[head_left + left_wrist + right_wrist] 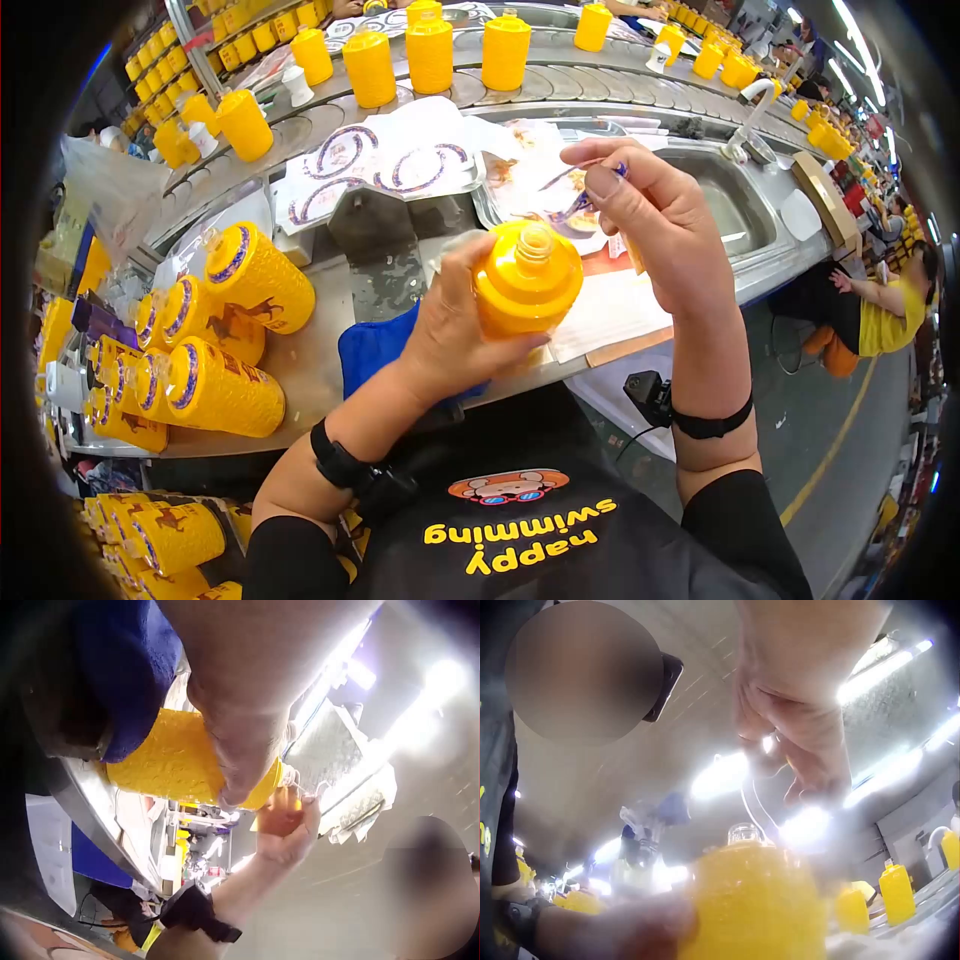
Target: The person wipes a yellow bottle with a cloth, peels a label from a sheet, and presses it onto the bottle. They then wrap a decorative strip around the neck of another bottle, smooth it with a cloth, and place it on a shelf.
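My left hand (448, 325) grips a yellow, textured bottle (525, 290) round its body, its bare clear glass neck tilted up toward the head camera. Beside and above that neck, the thumb and fingers of my right hand (660, 215) pinch a thin, curved, purple-patterned strip (574, 207). In the right wrist view the strip (756, 806) hangs as a curved band just over the bottle's glass mouth (742, 833). The left wrist view shows the bottle (169, 761) lying across the frame, with the right hand (289, 832) close to its neck.
Several yellow bottles with patterned shoulder bands (260, 285) stand at left. Sheets with curved strips (345, 155) lie ahead, beside a metal tray (484, 200). Behind runs a conveyor (400, 118) carrying yellow bottles. A sink (735, 205) is at right; a blue cloth (372, 358) lies near the left forearm.
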A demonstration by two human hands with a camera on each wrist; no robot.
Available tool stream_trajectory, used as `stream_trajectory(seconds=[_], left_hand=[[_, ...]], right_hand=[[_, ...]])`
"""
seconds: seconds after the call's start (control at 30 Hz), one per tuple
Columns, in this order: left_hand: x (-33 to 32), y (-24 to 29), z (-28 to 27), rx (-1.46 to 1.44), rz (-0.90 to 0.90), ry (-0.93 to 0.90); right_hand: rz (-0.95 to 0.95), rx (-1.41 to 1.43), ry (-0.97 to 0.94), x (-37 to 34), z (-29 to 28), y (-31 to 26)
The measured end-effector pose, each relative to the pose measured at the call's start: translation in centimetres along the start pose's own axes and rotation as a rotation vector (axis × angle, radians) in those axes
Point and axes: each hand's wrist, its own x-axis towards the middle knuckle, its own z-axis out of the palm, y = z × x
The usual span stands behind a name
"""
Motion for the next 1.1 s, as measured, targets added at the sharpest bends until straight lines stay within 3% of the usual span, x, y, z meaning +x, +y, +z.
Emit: stream_trajectory(seconds=[0.2,0.3,0.4,0.53,0.67,0.77,0.97,1.07,1.1], left_hand=[[1.7,-1.2,-1.7,-0.324,-0.072,-0.251],[1.4,-0.5,-1.5,-0.193,-0.049,-0.202],[0.3,0.7,-0.5,0.077,0.063,0.022],[3.1,-0.8,-3.5,-0.151,0.046,-0.115],[6.1,0.5,-3.5,-0.239,0.008,-0.374],[6.0,0.6,-3.3,-0.11,0.11,-0.252],[5.0,3.3,-3.4,0.395,0.036,-0.057],[5.1,3.4,-4.1,0.361,0.031,-0.058],[5.1,2.9,-3.9,0.17,0.047,-0.05]], right_hand=[[0.032,0.063,0.02,-0.8,0.0,0.6],[0.011,0.029,0.034,-0.6,0.3,0.8],[-0.027,-0.036,0.041,-0.2,0.2,0.8],[-0.032,-0.033,0.063,0.0,-0.4,0.5],[-0.044,0.008,0.068,-0.3,0.0,0.5],[-0.051,-0.033,0.089,-0.8,-0.8,0.6],[-0.048,0.059,0.097,-1.3,-0.4,0.5],[-0.061,-0.027,0.075,-1.0,-0.6,0.5],[-0.065,-0.019,0.082,-1.1,-0.6,0.5]])
